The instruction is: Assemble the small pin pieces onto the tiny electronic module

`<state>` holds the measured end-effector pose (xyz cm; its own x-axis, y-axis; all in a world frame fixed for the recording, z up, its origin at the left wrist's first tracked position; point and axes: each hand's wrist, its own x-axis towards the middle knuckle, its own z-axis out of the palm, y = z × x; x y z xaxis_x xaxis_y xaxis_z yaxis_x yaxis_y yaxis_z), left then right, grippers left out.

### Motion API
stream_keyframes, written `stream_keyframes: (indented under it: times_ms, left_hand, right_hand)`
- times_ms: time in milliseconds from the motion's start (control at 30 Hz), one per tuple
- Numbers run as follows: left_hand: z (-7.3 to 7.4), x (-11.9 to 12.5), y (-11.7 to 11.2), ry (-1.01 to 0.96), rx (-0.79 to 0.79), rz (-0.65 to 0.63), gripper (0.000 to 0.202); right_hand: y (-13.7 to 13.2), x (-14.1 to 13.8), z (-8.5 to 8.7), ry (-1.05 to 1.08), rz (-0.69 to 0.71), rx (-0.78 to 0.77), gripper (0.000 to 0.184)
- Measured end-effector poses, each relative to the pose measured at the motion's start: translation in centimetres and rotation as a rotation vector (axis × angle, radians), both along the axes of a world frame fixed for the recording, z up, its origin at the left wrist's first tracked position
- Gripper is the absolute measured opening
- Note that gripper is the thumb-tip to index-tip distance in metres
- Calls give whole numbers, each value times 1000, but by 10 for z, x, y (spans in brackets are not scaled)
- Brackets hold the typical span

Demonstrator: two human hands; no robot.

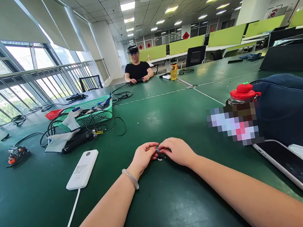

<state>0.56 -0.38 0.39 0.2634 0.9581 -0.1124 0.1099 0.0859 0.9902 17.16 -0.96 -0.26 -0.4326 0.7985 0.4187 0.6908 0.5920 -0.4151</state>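
1. Two bare hands met above the near part of the desk (152,117), with both forearms reaching in from the lower edge of the view.
2. Left hand (143,156): the grip was closed, thumb and fingertips pinching a small blue piece (157,149). A pale bracelet (131,179) circled the wrist.
3. Right hand (179,150): the grip was likewise drawn together, fingertips on the opposite side of the same piece.
4. Piece position: between the two sets of fingertips, mostly hidden by them; its exact form could not be told. A dark item (161,158) with bright spots showed just below; whether it touched the piece could not be told.
5. Left of the hands, a white power bank (82,170) lay flat, its cable (72,219) running toward the left forearm.
6. Beyond it, a green basket (98,116) held cloth and cables. A red tray (53,114) sat beside the basket.
7. To the right, a phone (296,166) lay screen up near a navy bag (296,108). A red-lidded bottle (243,96) stood beside the bag.
8. Across the desk sat a person (136,69) in a black top, both hands at the desk.
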Motion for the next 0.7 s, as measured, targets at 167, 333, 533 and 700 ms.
stream_keyframes:
  times_ms: [167,333,533,700]
  left_hand:
    - [-1,1,0,-1,-3,-1,23]
    - [0,0,0,-34,-17,8,26]
    - [-1,-4,3,-92,-36,79,28]
    - [-2,-4,4,-85,-53,85,23]
  right_hand:
    - [-1,-2,2,7,2,-17,15]
    - [0,-1,1,58,-29,-81,15]
    - [6,11,-1,54,-152,-174,15]
    - [5,15,1,41,-171,-183,13]
